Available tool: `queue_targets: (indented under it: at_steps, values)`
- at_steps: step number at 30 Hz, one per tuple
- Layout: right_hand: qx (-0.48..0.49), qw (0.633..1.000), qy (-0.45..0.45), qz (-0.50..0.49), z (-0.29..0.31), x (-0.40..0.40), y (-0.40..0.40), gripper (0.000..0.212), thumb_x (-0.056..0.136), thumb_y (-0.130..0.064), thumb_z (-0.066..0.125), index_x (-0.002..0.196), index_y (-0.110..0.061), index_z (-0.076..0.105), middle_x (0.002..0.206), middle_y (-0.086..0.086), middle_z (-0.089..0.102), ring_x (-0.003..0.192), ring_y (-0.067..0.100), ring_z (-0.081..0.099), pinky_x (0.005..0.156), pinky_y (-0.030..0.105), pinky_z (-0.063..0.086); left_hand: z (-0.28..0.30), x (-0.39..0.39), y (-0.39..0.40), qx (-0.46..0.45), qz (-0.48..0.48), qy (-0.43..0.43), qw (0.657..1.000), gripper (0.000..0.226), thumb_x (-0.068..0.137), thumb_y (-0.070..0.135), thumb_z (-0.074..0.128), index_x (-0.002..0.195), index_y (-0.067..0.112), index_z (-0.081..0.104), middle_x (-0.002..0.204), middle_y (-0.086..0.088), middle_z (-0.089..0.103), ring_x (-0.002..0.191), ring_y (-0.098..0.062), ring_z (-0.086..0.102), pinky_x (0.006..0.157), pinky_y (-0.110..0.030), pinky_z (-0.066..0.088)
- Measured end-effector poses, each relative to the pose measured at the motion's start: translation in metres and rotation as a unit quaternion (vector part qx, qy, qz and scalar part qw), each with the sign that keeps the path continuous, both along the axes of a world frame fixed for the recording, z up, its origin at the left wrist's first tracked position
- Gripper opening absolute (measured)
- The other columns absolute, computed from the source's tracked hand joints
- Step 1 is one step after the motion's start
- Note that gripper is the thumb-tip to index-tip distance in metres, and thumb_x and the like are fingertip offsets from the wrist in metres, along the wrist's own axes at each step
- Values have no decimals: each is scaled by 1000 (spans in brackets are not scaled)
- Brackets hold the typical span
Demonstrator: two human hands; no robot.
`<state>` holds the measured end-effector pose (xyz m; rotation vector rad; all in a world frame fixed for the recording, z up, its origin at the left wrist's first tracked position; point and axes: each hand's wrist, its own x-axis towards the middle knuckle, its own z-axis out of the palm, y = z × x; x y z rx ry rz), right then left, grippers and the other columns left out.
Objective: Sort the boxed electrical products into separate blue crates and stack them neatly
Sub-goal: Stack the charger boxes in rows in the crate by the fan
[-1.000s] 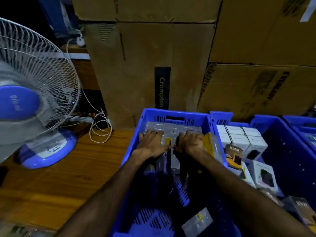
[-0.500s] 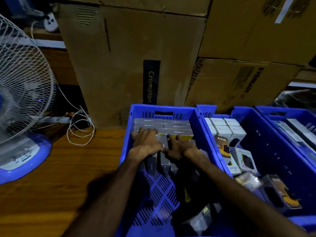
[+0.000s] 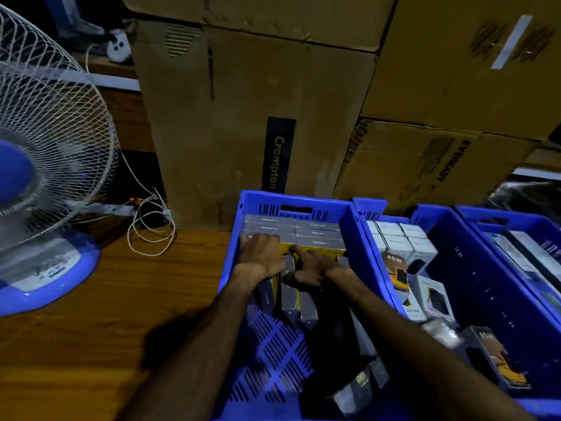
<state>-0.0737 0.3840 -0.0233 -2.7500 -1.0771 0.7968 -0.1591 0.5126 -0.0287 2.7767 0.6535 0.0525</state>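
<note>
Reaching into the blue crate [image 3: 358, 226] at the lower middle of the frame, both hands rest on the grey boxes [image 3: 318, 235] that stand in neat rows against its far wall. The left hand [image 3: 261, 253] lies flat on the left rows, and its fingers [image 3: 258, 240] are straight and close together, pressing on the box tops. The right hand [image 3: 309, 265] is just beside it, nearly touching; its index finger points forward onto a box with a yellow side [image 3: 315, 253], while the other fingers are bent down among the boxes, and I cannot tell if they hold one. Nearer to the person, more grey boxes [image 3: 288, 296] stand on edge in the same crate, partly hidden under the forearms, and the perforated floor of the crate shows at the lower left of it.

A second blue crate [image 3: 485, 268] stands to the right, touching the first. It holds small white boxes [image 3: 394, 238] in rows at its far end and some "65W" boxes [image 3: 397, 275] lying loosely. A third crate [image 3: 516, 220] shows at the right edge.

The crates stand on a wooden desk [image 3: 121, 299]. At the left of the frame is a table fan [image 3: 45, 147] with a blue base, and a white cable [image 3: 148, 232] lies coiled beside it. Large cardboard cartons [image 3: 243, 117] fill the upper part.
</note>
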Motion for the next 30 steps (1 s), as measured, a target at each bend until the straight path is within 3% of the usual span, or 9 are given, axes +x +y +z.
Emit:
queue_targets:
  at_steps: [4, 6, 9, 11, 16, 19, 22, 25, 30]
  values:
    - [-12, 999, 26, 32, -8, -7, -11, 54, 78, -55, 63, 120, -26, 43, 92, 1, 60, 75, 27, 61, 67, 36, 49, 9, -8, -12, 14, 7, 30, 999, 36, 80, 29, 64, 115, 20, 63, 122, -8, 68, 123, -33, 57, 104, -51, 36]
    - [-36, 997, 52, 35, -11, -13, -17, 44, 87, -45, 61, 112, -14, 44, 86, 8, 59, 69, 25, 56, 70, 37, 46, 11, -14, -19, 28, 6, 54, 998, 38, 80, 31, 66, 117, 20, 64, 126, -9, 66, 127, -33, 53, 107, -50, 36]
    - [-53, 993, 71, 77, -20, -26, -29, 91, 77, -71, 61, 152, -40, 21, 139, 11, 61, 120, 37, 61, 100, 44, 51, 9, -25, -28, 42, -13, 79, 996, 44, 80, 33, 67, 121, 18, 60, 131, -10, 63, 130, -33, 49, 111, -52, 33]
    - [-50, 991, 84, 96, -28, -32, -35, 97, 73, -81, 58, 153, -53, 10, 155, 9, 49, 134, 36, 53, 108, 48, 47, 4, -32, -33, 66, -26, 98, 993, 55, 82, 37, 66, 132, 17, 54, 137, -10, 57, 136, -32, 43, 115, -58, 25]
    - [-14, 983, 128, 130, -25, -34, -43, 92, 75, -75, 65, 151, -42, 25, 154, 4, 49, 131, 26, 55, 106, 43, 48, 10, -47, -50, 98, -24, 114, 988, 62, 90, 46, 66, 141, 17, 47, 144, -10, 52, 139, -32, 41, 116, -62, 23]
    - [-9, 972, 193, 131, -22, -30, -43, 79, 82, -59, 71, 149, -31, 38, 151, 3, 50, 118, 24, 65, 93, 44, 58, 19, -61, -62, 82, -17, 126, 988, 54, 95, 40, 64, 141, 18, 47, 144, -9, 52, 140, -30, 41, 117, -60, 24]
    - [-1, 964, 242, 107, -18, -22, -45, 50, 90, -46, 68, 131, -19, 57, 125, 17, 61, 101, 40, 71, 85, 48, 63, 18, -84, -71, 127, -18, 105, 986, 50, 95, 34, 60, 140, 19, 44, 143, -8, 50, 137, -29, 44, 113, -55, 33]
    - [16, 967, 243, 78, -15, -9, -47, 33, 92, -42, 65, 113, -17, 68, 103, 21, 62, 92, 40, 75, 85, 44, 62, 10, -105, -81, 110, -12, 90, 990, 49, 91, 25, 63, 137, 19, 47, 142, -9, 49, 131, -31, 51, 104, -52, 47]
    - [64, 983, 145, 98, -11, 3, -39, 29, 93, -42, 64, 109, -18, 70, 86, -3, 77, 87, 22, 75, 85, 37, 61, 8, -132, -94, 77, -21, 60, 995, 42, 98, 37, 55, 135, 20, 46, 135, -7, 56, 126, -30, 58, 97, -43, 53]
